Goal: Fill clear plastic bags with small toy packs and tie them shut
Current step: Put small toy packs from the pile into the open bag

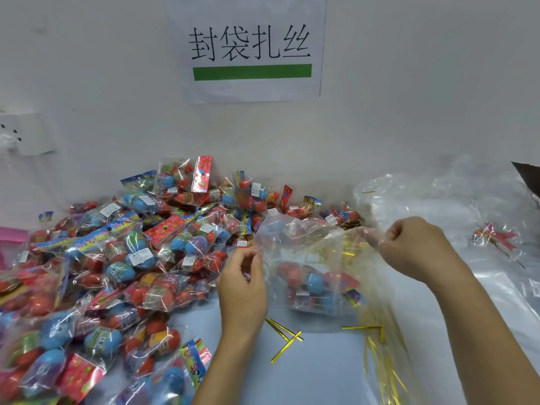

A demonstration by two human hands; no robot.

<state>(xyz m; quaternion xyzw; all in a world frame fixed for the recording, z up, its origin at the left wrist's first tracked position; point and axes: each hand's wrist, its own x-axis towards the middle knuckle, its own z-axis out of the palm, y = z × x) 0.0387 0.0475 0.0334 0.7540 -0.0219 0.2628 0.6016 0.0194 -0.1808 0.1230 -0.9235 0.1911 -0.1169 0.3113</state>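
Holding a clear bag (309, 258) up off the table (321, 372), both hands pinch its mouth from opposite sides: the left hand (242, 290) grips the left edge of the opening, fingers curled round the film, and the right hand (415, 247) clamps the right edge, which is gathered into a bunch between thumb and fingers. The hands are well apart, with the bag's mouth stretched between them. Inside, near the bag's bottom, sit a few toy packs (315, 285) with red and blue eggs. The bag hangs over the middle of the table, towards its front edge.

Gold ties (286, 337) lie loose on the table just below the bag, and more ties (382, 372) lie inside a clear sleeve to the right, towards the front edge. A big heap (117, 258) of toy packs covers the left half of the table up to the wall. Empty bags (444, 194) lie crumpled at the right rear. A red bow (496, 238) rests near the right edge. On the wall hangs a sign (251, 48) with a green bar.
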